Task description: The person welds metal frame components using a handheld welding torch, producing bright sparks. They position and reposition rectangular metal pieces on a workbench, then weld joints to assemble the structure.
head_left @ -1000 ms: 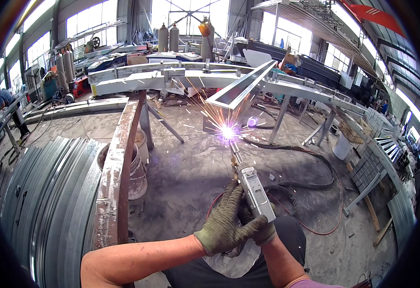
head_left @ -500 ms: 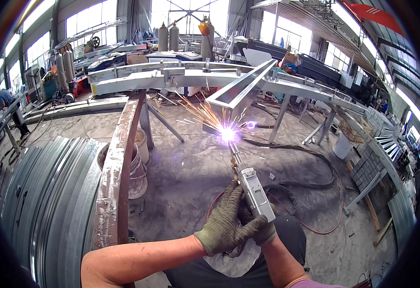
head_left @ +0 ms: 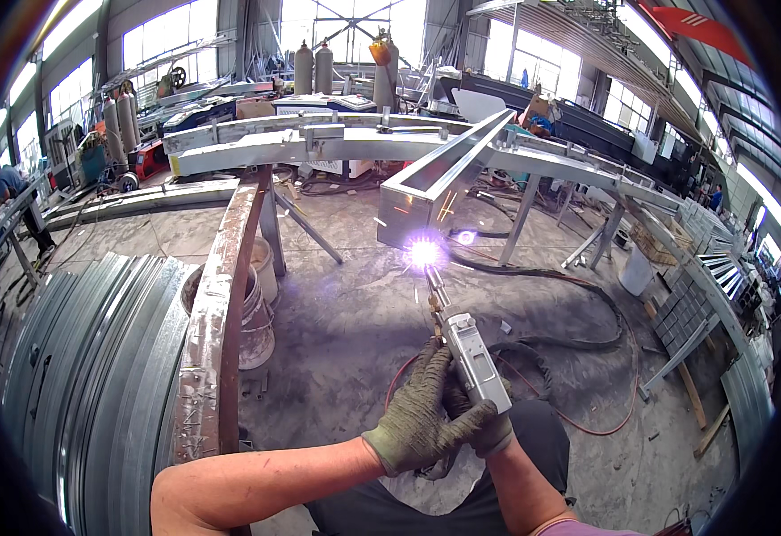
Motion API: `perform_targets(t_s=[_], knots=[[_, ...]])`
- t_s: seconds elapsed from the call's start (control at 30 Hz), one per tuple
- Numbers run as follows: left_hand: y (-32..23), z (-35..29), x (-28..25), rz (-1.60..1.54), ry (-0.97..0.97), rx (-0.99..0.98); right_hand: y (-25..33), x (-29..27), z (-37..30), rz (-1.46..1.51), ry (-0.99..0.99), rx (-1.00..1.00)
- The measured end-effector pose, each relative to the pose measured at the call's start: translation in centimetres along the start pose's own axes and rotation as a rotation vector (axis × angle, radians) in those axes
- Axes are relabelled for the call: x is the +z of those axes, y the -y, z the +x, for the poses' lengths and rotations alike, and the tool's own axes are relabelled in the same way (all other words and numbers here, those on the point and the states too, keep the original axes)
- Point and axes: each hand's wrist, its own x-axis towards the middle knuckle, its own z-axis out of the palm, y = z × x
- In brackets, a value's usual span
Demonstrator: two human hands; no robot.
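Observation:
A silver handheld welding torch [head_left: 472,357] points away from me, and both my gloved hands are wrapped round its grip. My left hand [head_left: 417,411], in a dark green glove, reaches across from the left and closes on the torch's left side. Behind it, partly hidden, my right hand [head_left: 492,431] grips the rear end. The torch tip meets the lower near edge of a shiny metal box section [head_left: 413,214], where a bright violet-white glare [head_left: 425,254] hides the contact point. The box section rests on a long silver rail and sticks out toward me.
A rusty brown beam [head_left: 216,330] runs along my left, beside stacked metal channels [head_left: 96,357] and buckets [head_left: 256,332]. The silver rail [head_left: 256,154] crosses ahead on legs. A black hose [head_left: 609,308] curls over the floor at right. Gas cylinders [head_left: 323,71] stand far back; a person [head_left: 15,192] is far left.
The large orange spark spray up and left of the torch tip has shrunk to a few streaks, uncovering the box section's end face. My hands and the torch have barely moved.

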Motion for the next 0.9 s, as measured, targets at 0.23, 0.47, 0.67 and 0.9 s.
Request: perform_targets(t_s=[0.23,0.47,0.67,0.9], knots=[[-0.2,-0.1,0.3,-0.019,-0.024,-0.003,-0.2,0.4,-0.4,0.213,-0.051,0.086],[0.4,-0.1,0.5,-0.018,-0.016,-0.002,0.8,0.4,0.0,0.075,-0.020,0.022],[0.7,-0.1,0.5,0.045,-0.021,0.022,0.6,-0.1,0.4,-0.120,-0.001,-0.159],[2.2,0.3,0.0,-0.077,0.119,-0.203,-2.3,0.4,-0.9,0.188,-0.008,0.058]])
